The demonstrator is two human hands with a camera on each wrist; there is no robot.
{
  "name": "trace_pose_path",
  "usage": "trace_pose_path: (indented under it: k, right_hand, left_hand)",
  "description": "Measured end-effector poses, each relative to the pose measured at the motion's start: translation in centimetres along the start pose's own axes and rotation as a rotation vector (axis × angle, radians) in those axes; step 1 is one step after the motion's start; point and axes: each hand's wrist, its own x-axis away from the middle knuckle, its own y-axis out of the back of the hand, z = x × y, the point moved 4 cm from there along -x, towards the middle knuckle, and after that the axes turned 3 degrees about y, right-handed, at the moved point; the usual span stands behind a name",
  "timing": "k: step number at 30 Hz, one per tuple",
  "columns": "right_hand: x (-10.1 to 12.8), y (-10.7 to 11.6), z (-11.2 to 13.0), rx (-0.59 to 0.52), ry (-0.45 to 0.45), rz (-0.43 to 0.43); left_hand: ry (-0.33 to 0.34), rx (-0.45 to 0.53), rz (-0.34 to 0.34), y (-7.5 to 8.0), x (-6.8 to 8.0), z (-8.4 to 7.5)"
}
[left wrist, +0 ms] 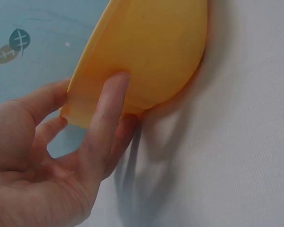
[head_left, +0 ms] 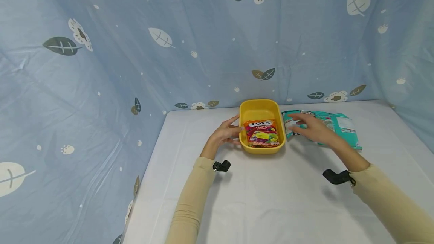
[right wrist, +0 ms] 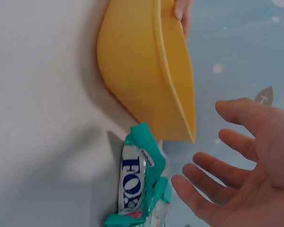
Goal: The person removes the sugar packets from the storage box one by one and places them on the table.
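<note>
A yellow plastic tub (head_left: 259,109) stands on the white table, with a red and purple bag of Fox's fruit candy (head_left: 262,134) lying inside its near half. My left hand (head_left: 225,131) holds the tub's left side, its thumb hooked over the rim and the other fingers against the outer wall (left wrist: 156,47). To the right of the tub, my right hand (head_left: 313,128) hovers above teal Fox's candy packaging (head_left: 346,128), holding nothing. In the right wrist view its fingers (right wrist: 213,168) are spread and apart from the packaging (right wrist: 132,184). Whether that is one bag or two, I cannot tell.
A blue curtain (head_left: 203,67) with leaf and flower prints hangs close behind the tub and along the left side. White cloth covers the table (head_left: 264,199). Each wrist wears a small black camera (head_left: 222,166).
</note>
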Motion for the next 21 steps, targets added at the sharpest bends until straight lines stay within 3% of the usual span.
trace_pose_path:
  k: [11, 21]
  right_hand:
    - [-0.6, -0.4, 1.3, -0.014, 0.059, 0.007]
    - [-1.1, -1.2, 1.5, -0.017, -0.014, 0.031]
  left_hand:
    - [0.001, -0.002, 0.006, 0.1, 0.0, 0.1]
    - [-0.001, -0.003, 0.008, 0.0, -0.1, 0.1]
